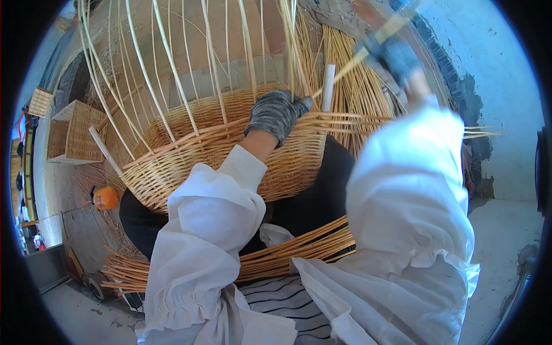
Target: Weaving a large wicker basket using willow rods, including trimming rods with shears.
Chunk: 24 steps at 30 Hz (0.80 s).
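A half-woven wicker basket rests across my lap, tall pale stakes rising from its rim. My left hand, in a grey knit glove, is closed over the far rim near the right corner, its thumb toward a wicker rod. That rod slants from the corner up to my right hand, gloved too and raised at the upper right. Motion smears the right hand, but its fingers appear wrapped round the rod. Flat wooden slats stand at the basket's ends. Several woven rod ends jut out past the right side.
Beyond the basket's right end lies a large bundle of rods. Another bundle crosses my lap. On the floor at left are a wicker box and an orange round object. A peeling wall borders the right.
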Tool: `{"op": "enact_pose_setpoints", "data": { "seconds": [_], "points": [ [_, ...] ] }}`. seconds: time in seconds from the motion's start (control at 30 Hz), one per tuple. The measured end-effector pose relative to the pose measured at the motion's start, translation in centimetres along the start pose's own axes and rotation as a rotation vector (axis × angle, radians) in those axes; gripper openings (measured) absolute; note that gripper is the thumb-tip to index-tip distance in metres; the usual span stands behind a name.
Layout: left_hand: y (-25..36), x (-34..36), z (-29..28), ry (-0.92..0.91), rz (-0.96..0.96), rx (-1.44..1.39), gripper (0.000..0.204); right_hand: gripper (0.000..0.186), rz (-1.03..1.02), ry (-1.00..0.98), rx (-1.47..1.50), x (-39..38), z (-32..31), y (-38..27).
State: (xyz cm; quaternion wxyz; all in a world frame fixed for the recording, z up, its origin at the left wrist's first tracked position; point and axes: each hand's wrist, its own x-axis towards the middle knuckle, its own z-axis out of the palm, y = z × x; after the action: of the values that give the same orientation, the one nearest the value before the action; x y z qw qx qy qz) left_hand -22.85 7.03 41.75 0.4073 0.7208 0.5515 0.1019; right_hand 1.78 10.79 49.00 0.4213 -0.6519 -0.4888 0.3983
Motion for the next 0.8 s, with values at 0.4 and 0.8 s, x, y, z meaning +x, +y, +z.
{"op": "enact_pose_setpoints", "data": {
  "seconds": [0.4,0.8],
  "points": [
    [-7.0,-4.4,6.9,0.749,0.719,0.421,0.081,0.056,-0.223,-0.395,-0.989,-8.2,3.5,7.9],
    [-37.9,-16.7,-10.5,0.853,-0.596,-0.016,0.079,0.059,-0.135,-0.320,-1.149,-8.6,5.5,5.1]
  ]
}}
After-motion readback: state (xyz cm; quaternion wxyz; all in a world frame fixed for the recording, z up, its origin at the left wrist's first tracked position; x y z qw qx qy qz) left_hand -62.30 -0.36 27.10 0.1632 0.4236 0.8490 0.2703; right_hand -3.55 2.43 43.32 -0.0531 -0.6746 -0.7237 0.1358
